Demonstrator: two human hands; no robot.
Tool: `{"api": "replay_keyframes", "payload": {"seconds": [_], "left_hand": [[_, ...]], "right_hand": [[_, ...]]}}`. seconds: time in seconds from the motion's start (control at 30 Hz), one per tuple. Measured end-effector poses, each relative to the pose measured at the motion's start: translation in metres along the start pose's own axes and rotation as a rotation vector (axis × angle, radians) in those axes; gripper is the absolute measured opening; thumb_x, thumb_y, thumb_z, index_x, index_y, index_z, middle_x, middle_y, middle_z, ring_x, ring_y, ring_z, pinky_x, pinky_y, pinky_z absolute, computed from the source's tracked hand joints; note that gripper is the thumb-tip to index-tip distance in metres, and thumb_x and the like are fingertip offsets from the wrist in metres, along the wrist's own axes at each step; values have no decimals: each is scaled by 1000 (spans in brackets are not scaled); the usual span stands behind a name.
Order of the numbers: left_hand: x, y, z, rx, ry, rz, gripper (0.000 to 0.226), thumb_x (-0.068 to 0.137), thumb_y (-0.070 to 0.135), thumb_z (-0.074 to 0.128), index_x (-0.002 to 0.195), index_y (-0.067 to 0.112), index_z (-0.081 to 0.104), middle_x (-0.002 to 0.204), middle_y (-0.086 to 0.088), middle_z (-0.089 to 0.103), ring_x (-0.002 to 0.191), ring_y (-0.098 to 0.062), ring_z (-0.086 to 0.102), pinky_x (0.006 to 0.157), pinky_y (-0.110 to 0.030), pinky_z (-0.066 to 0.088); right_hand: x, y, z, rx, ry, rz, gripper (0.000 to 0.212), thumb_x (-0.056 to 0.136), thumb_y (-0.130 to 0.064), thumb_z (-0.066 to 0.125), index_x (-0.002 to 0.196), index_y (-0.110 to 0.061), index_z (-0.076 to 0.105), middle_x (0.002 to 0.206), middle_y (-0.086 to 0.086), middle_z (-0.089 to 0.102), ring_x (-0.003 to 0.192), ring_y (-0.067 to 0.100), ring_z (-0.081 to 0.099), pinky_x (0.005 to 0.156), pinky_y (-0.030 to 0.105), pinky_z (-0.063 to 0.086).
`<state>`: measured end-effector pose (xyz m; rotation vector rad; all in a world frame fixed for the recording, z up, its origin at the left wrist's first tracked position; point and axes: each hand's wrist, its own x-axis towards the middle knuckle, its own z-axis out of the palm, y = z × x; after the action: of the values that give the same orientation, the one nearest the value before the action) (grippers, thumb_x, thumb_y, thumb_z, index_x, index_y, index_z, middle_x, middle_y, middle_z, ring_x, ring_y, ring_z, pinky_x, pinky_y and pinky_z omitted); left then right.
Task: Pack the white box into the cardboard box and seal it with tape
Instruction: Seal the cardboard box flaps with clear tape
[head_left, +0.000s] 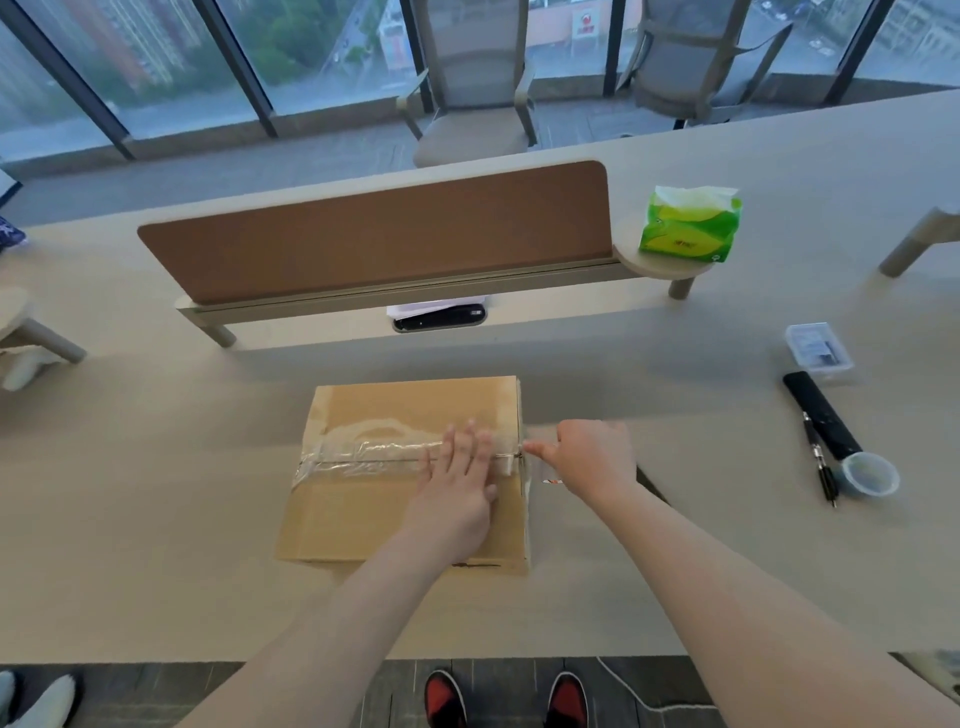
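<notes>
Beige tabletop (156, 493) carries the closed cardboard box (363, 519) at centre frame; my left grip (460, 478) presses flat on its clear tape (363, 452), my right grip (592, 457) pinches it at the box's right edge.

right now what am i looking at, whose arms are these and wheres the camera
No machine: a camera worn on a person's head looks down at their own bare arms. On the desk lies a closed cardboard box with clear tape along its seam. The left hand presses flat on the tape; the right hand seems to pinch the tape at the box's right edge. Further right lie a pen, a black bar and a small cup.
</notes>
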<state>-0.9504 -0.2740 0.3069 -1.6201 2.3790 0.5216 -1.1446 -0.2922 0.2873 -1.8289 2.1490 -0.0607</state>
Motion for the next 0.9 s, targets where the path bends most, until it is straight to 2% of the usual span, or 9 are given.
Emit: {"api": "replay_keyframes", "payload": {"seconds": [0.1, 0.17, 0.3, 0.37, 0.47, 0.53, 0.63, 0.77, 0.9], "left_hand": [[0, 15, 10, 33, -30, 21, 63, 101, 54, 15, 154, 35, -13, 157, 10, -30, 145, -22, -30, 117, -54, -15], [0, 18, 16, 89, -31, 2, 65, 97, 61, 8, 153, 39, -17, 157, 8, -32, 144, -25, -33, 116, -57, -15], [3, 21, 16, 115, -48, -21, 67, 93, 60, 6, 152, 40, -19, 158, 4, -31, 144, -29, -32, 115, -61, -13], [3, 26, 15, 126, -51, -34, 64, 98, 56, 13, 153, 37, -15, 160, 2, -28, 146, -32, -28, 115, -63, -10], [4, 35, 12, 146, -31, -57, 62, 101, 48, 20, 155, 31, -5, 163, -3, -19, 148, -37, -19, 114, -66, -1], [6, 39, 12, 149, -25, -74, 61, 100, 47, 21, 154, 35, -6, 163, -3, -18, 148, -38, -17, 114, -67, 2], [9, 43, 13, 159, -59, -88, 59, 100, 45, 19, 152, 44, -9, 161, -3, -26, 147, -39, -22, 114, -67, 3], [10, 45, 19, 179, -44, -105, 60, 100, 45, 21, 152, 44, -8, 159, -4, -31, 145, -40, -26, 113, -67, 2], [14, 46, 25, 232, -34, -107, 62, 98, 45, 20, 152, 40, -10, 157, -7, -35, 144, -42, -28, 111, -69, 1]], "right_hand": [[0, 5, 14, 44, 57, 1, 58, 88, -77, 37, 72, -23, 50, 81, -1, 68, 85, 25, 63, 81, 37, 37], [2, 6, 23, 106, 48, 27, 57, 87, -78, 38, 72, -24, 50, 80, -1, 68, 85, 25, 63, 80, 38, 37], [1, 2, 34, 384, -19, 188, 61, 82, -75, 53, 61, -18, 48, 58, -3, 53, 60, 22, 52, 58, 33, 32], [0, 2, 35, 560, -79, 213, 57, 82, -66, 62, 59, -17, 47, 55, -3, 50, 55, 18, 45, 56, 32, 30], [0, 13, 34, 831, -188, 213, 39, 89, -44, 68, 66, -19, 48, 61, -3, 49, 59, 14, 43, 56, 31, 33], [1, 17, 33, 823, -221, 194, 33, 92, -38, 66, 70, -17, 53, 65, 0, 52, 63, 16, 47, 58, 31, 37], [9, 9, 32, 645, -272, 147, 35, 96, -39, 58, 68, -17, 55, 68, 4, 57, 70, 25, 55, 62, 32, 41], [18, 2, 21, 504, -361, 93, 25, 99, -35, 52, 81, -18, 59, 87, 11, 66, 84, 29, 62, 64, 26, 38], [21, 12, 30, 630, -396, 168, 35, 94, -43, 59, 69, -19, 54, 66, -2, 54, 62, 17, 50, 52, 25, 32]]}}
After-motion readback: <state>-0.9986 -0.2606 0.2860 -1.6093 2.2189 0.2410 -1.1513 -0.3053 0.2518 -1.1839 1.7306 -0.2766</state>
